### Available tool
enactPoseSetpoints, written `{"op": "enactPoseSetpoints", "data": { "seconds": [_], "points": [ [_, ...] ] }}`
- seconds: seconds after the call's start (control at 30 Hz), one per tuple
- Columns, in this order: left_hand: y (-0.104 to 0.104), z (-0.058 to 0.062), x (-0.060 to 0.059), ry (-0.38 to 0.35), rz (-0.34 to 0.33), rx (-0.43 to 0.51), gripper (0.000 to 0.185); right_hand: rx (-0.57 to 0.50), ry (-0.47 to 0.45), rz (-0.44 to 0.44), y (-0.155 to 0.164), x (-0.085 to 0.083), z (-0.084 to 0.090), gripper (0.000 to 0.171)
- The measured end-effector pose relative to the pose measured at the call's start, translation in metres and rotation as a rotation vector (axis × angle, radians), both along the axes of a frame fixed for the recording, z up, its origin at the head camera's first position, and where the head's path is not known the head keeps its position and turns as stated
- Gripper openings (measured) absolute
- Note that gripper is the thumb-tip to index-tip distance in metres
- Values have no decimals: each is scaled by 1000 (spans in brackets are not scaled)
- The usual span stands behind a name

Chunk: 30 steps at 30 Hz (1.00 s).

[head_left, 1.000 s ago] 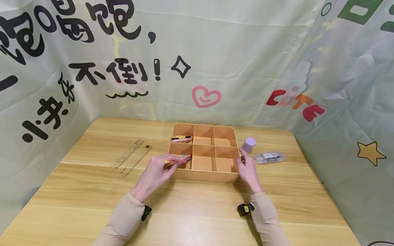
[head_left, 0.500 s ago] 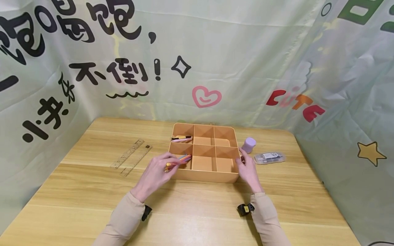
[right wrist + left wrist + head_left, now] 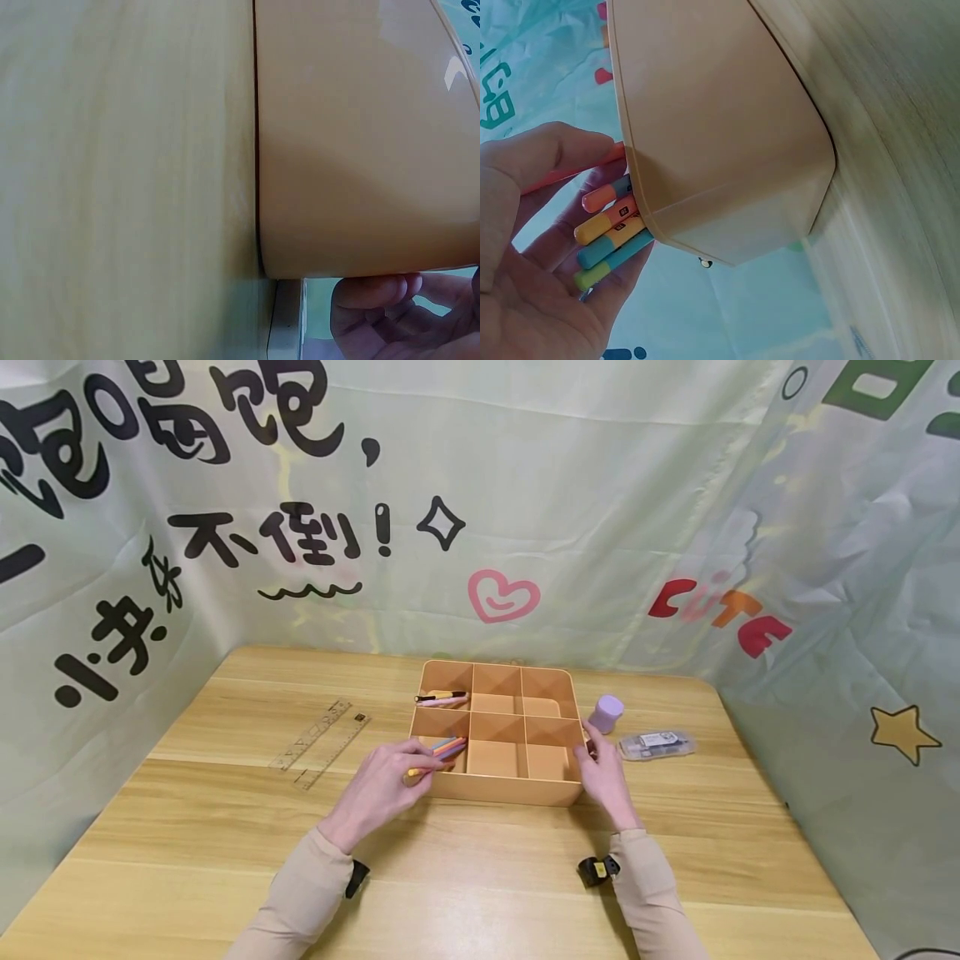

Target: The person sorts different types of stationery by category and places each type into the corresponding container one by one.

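A light-brown storage box point(image 3: 495, 789) with several compartments stands on the table. My left hand point(image 3: 386, 781) is at its front left corner and holds several coloured pens point(image 3: 450, 747), whose far ends reach into the front left compartment. In the left wrist view, thumb and fingers surround the two-tone pens point(image 3: 607, 232) at the box rim, with one red pen point(image 3: 570, 169) lying under the thumb. My right hand point(image 3: 603, 777) grips the box's right side; in the right wrist view, its curled fingers point(image 3: 367, 292) touch the wall. The back left compartment has a few more pens point(image 3: 441, 698) in it.
Two clear rulers point(image 3: 315, 735) lie left of the box. Past its right side stand a purple cylindrical thing point(image 3: 607, 713) and a transparent packet point(image 3: 657, 744) with a white label. A printed cloth point(image 3: 600, 510) hangs behind the table.
My left hand has shifted slightly, and the near ends of the pens have dropped and turned within its fingers. My right hand and the box have stayed put.
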<state>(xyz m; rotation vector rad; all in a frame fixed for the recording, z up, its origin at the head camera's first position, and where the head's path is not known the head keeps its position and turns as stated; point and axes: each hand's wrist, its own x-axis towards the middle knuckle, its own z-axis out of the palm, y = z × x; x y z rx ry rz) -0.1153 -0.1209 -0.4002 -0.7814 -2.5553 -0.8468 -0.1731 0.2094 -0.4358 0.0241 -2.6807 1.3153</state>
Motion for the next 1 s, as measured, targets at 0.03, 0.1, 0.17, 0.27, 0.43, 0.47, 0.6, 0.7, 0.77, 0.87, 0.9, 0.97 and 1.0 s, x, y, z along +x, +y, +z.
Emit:
{"op": "enactPoseSetpoints", "data": {
  "seconds": [0.03,0.1,0.17,0.27,0.43,0.47,0.6,0.7,0.77,0.87,0.9,0.97,1.0],
  "points": [
    [0,0,0,-1,4,-13,19,-1,0,1,0,0,0,49],
    [0,0,0,-9,19,-41,18,-1,0,3,0,0,0,49],
    [0,-1,0,-18,33,-65,17,0,-1,2,0,0,0,49],
    [0,0,0,-21,45,-89,17,-1,-3,1,0,0,0,49],
    [0,0,0,-45,43,-106,18,-1,-6,-2,0,0,0,49],
    [0,0,0,-45,42,-112,18,1,-6,-2,0,1,1,49],
    [-1,-1,-1,-35,39,-129,21,1,-5,-2,0,0,1,49],
    [-1,-1,-1,-28,30,-136,22,-3,-4,-1,0,0,0,49],
    [-1,-1,-2,-36,23,-143,22,-6,-5,1,0,0,0,49],
    [-2,-1,-2,-57,26,-165,22,-11,-5,5,0,-1,0,49],
    [-2,0,-1,-69,27,-168,22,-13,-6,6,0,-1,0,49],
    [-3,0,0,-98,32,-166,23,-14,-6,7,0,-1,-1,49],
    [-3,1,0,-110,32,-164,24,-14,-6,6,0,-1,-1,49]
  ]
}}
